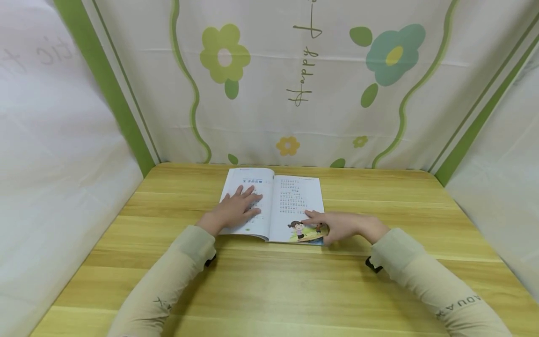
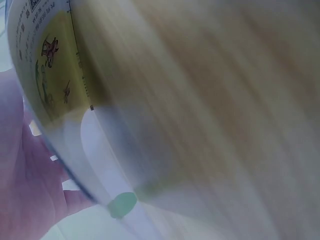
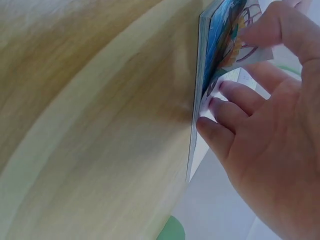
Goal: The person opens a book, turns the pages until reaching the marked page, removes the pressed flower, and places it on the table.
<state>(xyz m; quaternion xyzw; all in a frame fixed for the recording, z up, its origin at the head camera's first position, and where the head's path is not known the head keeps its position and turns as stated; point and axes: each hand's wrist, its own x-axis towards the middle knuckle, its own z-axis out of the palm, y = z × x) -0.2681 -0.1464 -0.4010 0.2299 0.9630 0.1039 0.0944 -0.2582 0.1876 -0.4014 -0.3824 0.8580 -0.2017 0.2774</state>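
An open book [image 1: 296, 206] with printed text lies on the wooden table. Its right page has a cartoon of children at the bottom. My left hand [image 1: 236, 208] rests spread on the left page, fingers apart. In the left wrist view, that hand [image 2: 30, 170] shows beyond the book's curved outer side. At the lower right corner, my right hand [image 1: 343, 225] pinches a page between thumb and forefinger. The right wrist view shows this page corner [image 3: 254, 54] bent up, with a blue picture [image 3: 225, 35] beneath it. The other fingers of the right hand [image 3: 270, 120] touch the book's edge.
The wooden table [image 1: 278, 290] extends around the book on all sides. Behind it hangs a white cloth [image 1: 261, 107] printed with flowers and green stripes. More white cloth [image 1: 54, 154] stands at the left side, and again at the right.
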